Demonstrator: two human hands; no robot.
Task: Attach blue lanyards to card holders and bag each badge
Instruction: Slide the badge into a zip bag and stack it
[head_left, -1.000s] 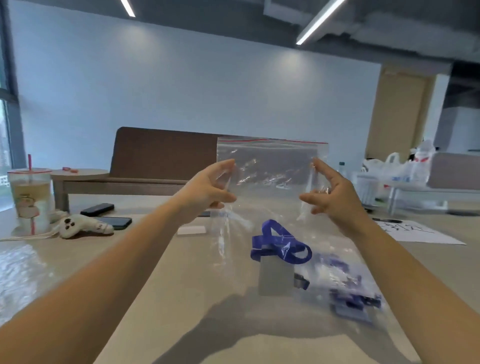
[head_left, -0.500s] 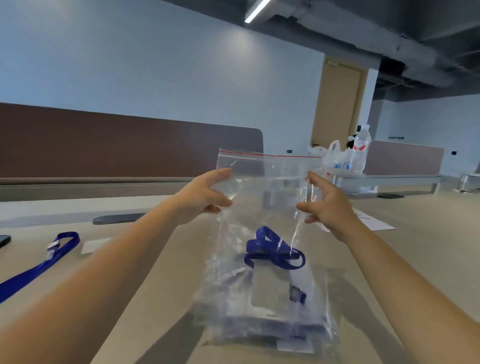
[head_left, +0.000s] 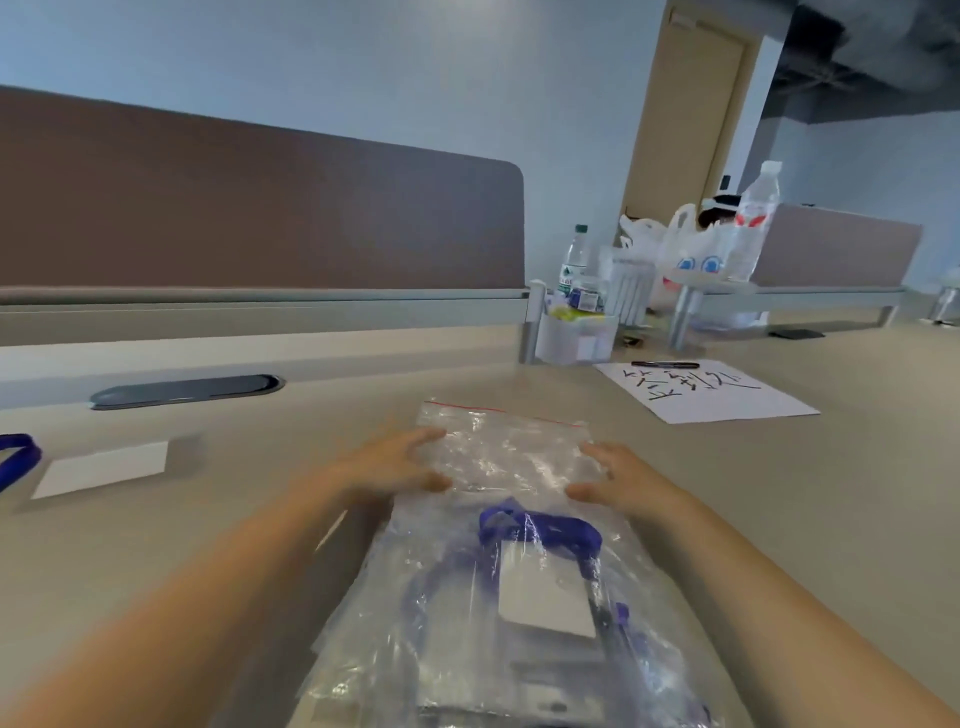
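From the head camera, your left hand (head_left: 387, 465) and right hand (head_left: 621, 475) lie flat with fingers spread, gripping nothing, pressing the zip bag (head_left: 506, 457) onto the stack of bagged badges at the desk's (head_left: 831, 519) near edge, probably to flatten it. Inside lies the blue lanyard (head_left: 540, 530) with its card holder (head_left: 545, 597). Open desk lies on both sides; the paper sheet (head_left: 711, 389) lies well apart.
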